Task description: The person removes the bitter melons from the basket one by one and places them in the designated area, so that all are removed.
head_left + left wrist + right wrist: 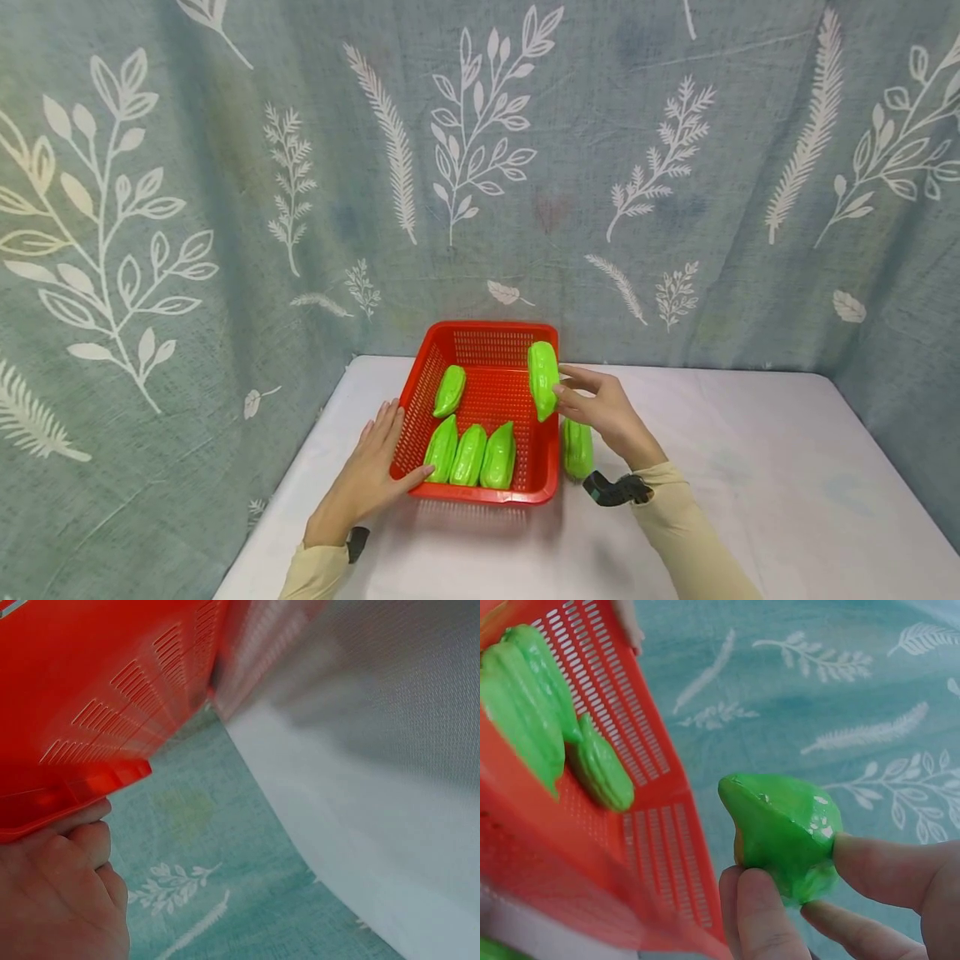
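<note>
My right hand (pixel 603 412) pinches a bright green, ridged, pointed fruit (pixel 543 379) between thumb and fingers, raised over the right side of a red basket (pixel 480 497). The right wrist view shows this held fruit (pixel 784 825) end-on, beside the basket wall (pixel 671 877). My left hand (pixel 367 475) rests on the basket's near left corner, fingers extended along the left rim and thumb across the front rim. Inside, three similar fruits (pixel 468 455) lie side by side along the front, and another fruit (pixel 450 390) lies behind them at the left.
One more green fruit (pixel 578 450) lies on the white table (pixel 750 467), just outside the basket's right wall. Leaf-patterned blue-green cloth (pixel 555 208) hangs behind the table and along both sides.
</note>
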Demonstrator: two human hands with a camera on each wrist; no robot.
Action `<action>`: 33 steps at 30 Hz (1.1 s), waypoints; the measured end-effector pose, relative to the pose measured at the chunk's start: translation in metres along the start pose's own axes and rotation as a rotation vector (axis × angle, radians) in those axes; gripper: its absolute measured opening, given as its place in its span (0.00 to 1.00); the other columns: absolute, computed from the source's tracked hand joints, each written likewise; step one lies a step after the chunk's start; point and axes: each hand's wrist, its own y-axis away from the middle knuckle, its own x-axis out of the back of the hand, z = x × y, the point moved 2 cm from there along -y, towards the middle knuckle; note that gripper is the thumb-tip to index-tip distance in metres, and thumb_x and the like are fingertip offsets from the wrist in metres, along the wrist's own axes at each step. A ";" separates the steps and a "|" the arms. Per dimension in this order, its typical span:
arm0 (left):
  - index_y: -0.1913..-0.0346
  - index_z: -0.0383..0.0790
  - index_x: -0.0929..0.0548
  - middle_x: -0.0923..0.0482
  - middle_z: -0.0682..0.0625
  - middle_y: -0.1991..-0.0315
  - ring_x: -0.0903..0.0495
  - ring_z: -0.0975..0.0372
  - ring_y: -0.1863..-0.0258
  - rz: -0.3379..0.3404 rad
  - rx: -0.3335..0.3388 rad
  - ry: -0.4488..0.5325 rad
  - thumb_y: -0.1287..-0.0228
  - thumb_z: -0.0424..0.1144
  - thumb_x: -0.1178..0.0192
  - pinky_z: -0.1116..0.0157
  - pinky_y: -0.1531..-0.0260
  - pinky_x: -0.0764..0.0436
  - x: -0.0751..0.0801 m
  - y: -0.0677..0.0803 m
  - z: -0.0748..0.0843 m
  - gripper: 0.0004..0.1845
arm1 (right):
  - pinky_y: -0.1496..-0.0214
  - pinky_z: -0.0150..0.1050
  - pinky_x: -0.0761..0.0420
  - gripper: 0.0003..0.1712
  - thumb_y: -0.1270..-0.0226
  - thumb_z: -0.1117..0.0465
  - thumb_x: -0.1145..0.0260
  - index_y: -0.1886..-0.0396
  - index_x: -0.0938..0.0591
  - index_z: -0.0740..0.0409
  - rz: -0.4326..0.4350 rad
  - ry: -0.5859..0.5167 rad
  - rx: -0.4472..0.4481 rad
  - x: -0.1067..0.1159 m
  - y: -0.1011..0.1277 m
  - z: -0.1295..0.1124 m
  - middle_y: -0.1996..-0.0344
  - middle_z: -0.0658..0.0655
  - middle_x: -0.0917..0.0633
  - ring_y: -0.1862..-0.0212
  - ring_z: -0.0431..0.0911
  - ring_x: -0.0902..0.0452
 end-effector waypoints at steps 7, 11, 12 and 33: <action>0.18 0.30 0.47 0.54 0.37 0.15 0.55 0.44 0.15 0.017 -0.015 0.005 0.38 0.70 0.37 0.38 0.21 0.47 0.000 -0.001 0.000 0.60 | 0.41 0.40 0.14 0.34 0.24 0.61 0.36 0.23 0.32 0.66 0.030 -0.016 0.003 0.019 0.010 0.007 0.35 0.74 0.24 0.45 0.47 0.14; 0.18 0.31 0.48 0.56 0.39 0.15 0.56 0.45 0.15 0.004 -0.007 0.002 0.38 0.71 0.38 0.39 0.20 0.48 0.000 0.000 -0.001 0.61 | 0.42 0.38 0.13 0.34 0.24 0.62 0.36 0.23 0.33 0.66 0.040 -0.034 -0.001 0.027 0.015 0.010 0.34 0.74 0.26 0.46 0.44 0.14; 0.18 0.32 0.49 0.56 0.39 0.15 0.57 0.46 0.14 -0.003 -0.002 0.003 0.38 0.71 0.38 0.39 0.19 0.49 0.000 0.000 -0.001 0.61 | 0.42 0.37 0.13 0.34 0.24 0.62 0.36 0.23 0.33 0.66 0.042 -0.035 -0.003 0.029 0.016 0.011 0.33 0.74 0.26 0.46 0.43 0.14; 0.18 0.32 0.49 0.55 0.37 0.15 0.55 0.44 0.15 0.020 -0.021 0.008 0.37 0.70 0.39 0.38 0.20 0.48 -0.001 0.000 -0.002 0.60 | 0.43 0.32 0.14 0.34 0.22 0.60 0.37 0.22 0.34 0.67 0.122 0.006 -0.075 0.054 0.037 0.039 0.31 0.75 0.30 0.46 0.42 0.14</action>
